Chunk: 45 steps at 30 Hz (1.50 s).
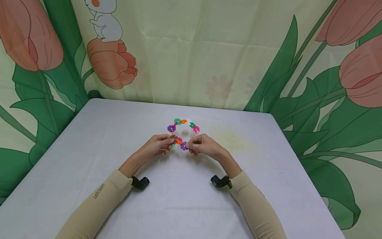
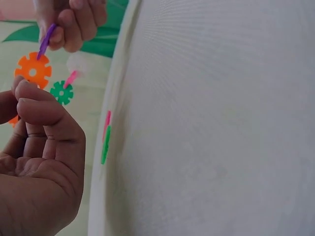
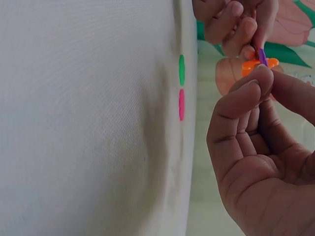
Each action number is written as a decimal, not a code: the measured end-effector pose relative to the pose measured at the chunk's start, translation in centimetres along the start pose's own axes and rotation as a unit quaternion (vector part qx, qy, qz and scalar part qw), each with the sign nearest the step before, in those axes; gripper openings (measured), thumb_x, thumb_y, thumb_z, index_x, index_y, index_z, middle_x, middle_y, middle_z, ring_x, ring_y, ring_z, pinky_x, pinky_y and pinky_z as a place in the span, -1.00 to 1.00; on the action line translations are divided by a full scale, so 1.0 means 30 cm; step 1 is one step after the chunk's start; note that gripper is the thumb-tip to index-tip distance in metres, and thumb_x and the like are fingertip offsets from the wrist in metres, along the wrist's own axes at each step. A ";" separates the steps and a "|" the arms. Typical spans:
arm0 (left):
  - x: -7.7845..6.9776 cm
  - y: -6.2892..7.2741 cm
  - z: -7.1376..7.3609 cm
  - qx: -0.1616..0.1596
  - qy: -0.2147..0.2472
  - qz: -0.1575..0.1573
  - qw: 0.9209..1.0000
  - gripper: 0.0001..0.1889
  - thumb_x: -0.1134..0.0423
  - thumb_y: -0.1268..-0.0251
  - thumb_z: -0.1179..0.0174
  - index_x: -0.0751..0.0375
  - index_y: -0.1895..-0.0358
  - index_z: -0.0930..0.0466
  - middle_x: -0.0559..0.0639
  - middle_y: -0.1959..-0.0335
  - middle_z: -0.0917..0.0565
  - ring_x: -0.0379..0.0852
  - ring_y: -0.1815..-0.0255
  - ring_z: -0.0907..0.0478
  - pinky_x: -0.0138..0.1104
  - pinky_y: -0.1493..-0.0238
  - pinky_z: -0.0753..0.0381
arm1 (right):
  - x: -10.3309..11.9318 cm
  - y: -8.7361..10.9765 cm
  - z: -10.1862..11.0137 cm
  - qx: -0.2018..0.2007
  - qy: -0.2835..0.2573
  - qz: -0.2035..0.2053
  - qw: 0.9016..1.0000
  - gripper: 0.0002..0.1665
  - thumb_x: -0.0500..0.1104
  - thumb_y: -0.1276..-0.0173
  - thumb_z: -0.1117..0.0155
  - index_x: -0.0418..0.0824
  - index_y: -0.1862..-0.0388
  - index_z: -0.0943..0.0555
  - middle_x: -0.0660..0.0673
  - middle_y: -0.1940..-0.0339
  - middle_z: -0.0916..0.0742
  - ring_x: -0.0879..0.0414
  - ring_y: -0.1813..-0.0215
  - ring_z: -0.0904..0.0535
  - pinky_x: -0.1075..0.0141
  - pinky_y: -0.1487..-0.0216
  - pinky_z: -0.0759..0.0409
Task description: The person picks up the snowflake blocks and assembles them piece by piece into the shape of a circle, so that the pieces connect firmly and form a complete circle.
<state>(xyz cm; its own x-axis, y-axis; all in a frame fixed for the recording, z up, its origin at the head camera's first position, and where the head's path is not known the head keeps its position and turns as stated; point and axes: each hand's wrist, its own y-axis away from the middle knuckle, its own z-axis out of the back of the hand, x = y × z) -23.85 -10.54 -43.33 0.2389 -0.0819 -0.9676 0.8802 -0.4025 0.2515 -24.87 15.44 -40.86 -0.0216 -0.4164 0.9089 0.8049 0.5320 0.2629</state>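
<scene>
A curved chain of small notched plastic discs [image 1: 177, 121] in several colours is held up above the table by both hands. My left hand [image 1: 159, 145] pinches a brown disc [image 1: 173, 138] on the chain's near left side. The thumb and fingers of my right hand [image 1: 205, 146] pinch a purple disc [image 1: 183, 146] at the near side. An orange disc [image 2: 33, 70] sits between the hands. Whether the chain closes on the right is hidden by the right hand. A green disc [image 3: 181, 70] and a pink disc [image 3: 181, 104] appear edge-on at the tabletop in the right wrist view.
A white cloth covers the table [image 1: 179, 199]. Behind it hangs a curtain [image 1: 191, 59] printed with tulips and a white animal. Black wrist cameras, one on the left [image 1: 140, 183] and one on the right [image 1: 220, 181], sit at the sleeve cuffs.
</scene>
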 end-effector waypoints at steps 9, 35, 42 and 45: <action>0.003 0.000 -0.008 -0.010 -0.001 0.007 1.000 -0.78 0.10 -0.62 -0.19 0.21 0.10 -0.59 -0.15 0.44 -0.60 -0.22 0.41 -0.48 -0.45 0.39 -0.46 | -0.005 0.000 -0.007 -0.005 -0.001 0.008 1.000 -0.67 -0.16 -0.60 -0.27 -0.47 0.05 -0.71 0.02 0.48 -0.69 0.18 0.41 -0.57 0.31 0.23 -0.61; 0.014 0.000 -0.021 0.016 -0.026 0.001 1.000 -0.63 0.03 -0.60 -0.21 0.34 -0.05 -0.61 -0.15 0.41 -0.61 -0.21 0.39 -0.48 -0.42 0.35 -0.46 | 0.002 -0.006 -0.038 -0.041 -0.048 0.021 0.998 -0.61 -0.17 -0.60 -0.28 -0.57 0.00 -0.64 0.01 0.47 -0.67 0.17 0.41 -0.58 0.37 0.24 -0.67; 0.017 0.002 -0.043 0.034 -0.053 -0.020 0.998 -0.59 0.09 -0.60 -0.20 0.48 -0.07 -0.60 -0.15 0.42 -0.62 -0.20 0.41 -0.47 -0.41 0.37 -0.45 | 0.012 -0.007 -0.062 -0.064 -0.020 0.044 0.997 -0.63 -0.14 -0.60 -0.29 -0.51 0.04 -0.69 0.01 0.49 -0.65 0.17 0.43 -0.58 0.29 0.24 -0.67; 0.017 0.001 -0.049 0.027 -0.053 -0.021 0.998 -0.60 0.10 -0.60 -0.21 0.49 -0.07 -0.61 -0.13 0.42 -0.62 -0.19 0.42 -0.46 -0.41 0.39 -0.45 | 0.016 -0.007 -0.072 -0.071 0.001 0.052 0.996 -0.65 -0.13 -0.60 -0.29 -0.48 0.06 -0.71 0.00 0.51 -0.65 0.16 0.43 -0.58 0.25 0.23 -0.68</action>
<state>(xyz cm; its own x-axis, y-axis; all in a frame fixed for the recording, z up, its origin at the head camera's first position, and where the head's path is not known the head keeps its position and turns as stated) -23.09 -9.24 -43.78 0.1552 -0.1596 -0.9749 0.8639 -0.4567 0.2123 -23.77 13.53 -41.19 0.0683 -0.3658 0.9282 0.8783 0.4632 0.1180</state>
